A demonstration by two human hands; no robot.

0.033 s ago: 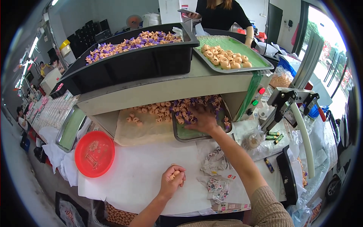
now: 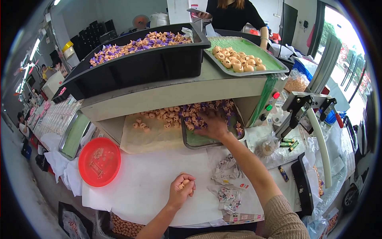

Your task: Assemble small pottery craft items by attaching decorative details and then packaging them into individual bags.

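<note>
My left hand point(image 2: 182, 189) is closed over the white paper on the bench, around a small peach-coloured rounded piece point(image 2: 184, 183) that looks like a doll's head; fingers cover most of it. My right hand point(image 2: 214, 126) reaches under the shelf into a grey metal tray point(image 2: 195, 146). Its fingers are stretched out over a pile of small peach and purple figure parts point(image 2: 225, 106); the fingertips are partly lost in shadow among them. Left of that tray, several hollow peach head pieces point(image 2: 171, 118) lie on a tan sheet point(image 2: 155, 139).
A black bin point(image 2: 139, 71) of peach and purple parts stands on the shelf beside a green-lined tray point(image 2: 274, 65) of head pieces. A red bowl point(image 2: 99, 162) sits left, crumpled scraps point(image 2: 229, 171) right. A lever press point(image 2: 304, 105) rises at right. Someone stands behind the shelf.
</note>
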